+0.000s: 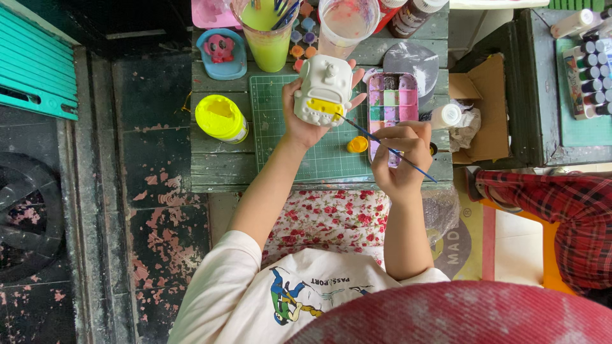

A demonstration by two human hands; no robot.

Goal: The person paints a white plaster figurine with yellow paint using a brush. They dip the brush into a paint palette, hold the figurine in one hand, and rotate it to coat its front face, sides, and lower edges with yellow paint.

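Note:
My left hand (pixel 305 121) holds a white ceramic figurine (pixel 324 89) above the green cutting mat (pixel 274 114). A yellow patch is painted on the figurine's lower part. My right hand (pixel 400 159) grips a thin blue paintbrush (pixel 382 143), its tip touching the yellow patch. A small open pot of yellow paint (pixel 357 144) sits on the mat between my hands.
A paint palette (pixel 392 102) lies right of the mat. A yellow-lidded jar (pixel 221 118), a green cup of brushes (pixel 268 38), a clear water cup (pixel 344 25) and a pink figurine in a blue tray (pixel 221 52) stand on the wooden table. Another person's plaid-clad leg (pixel 561 204) is at right.

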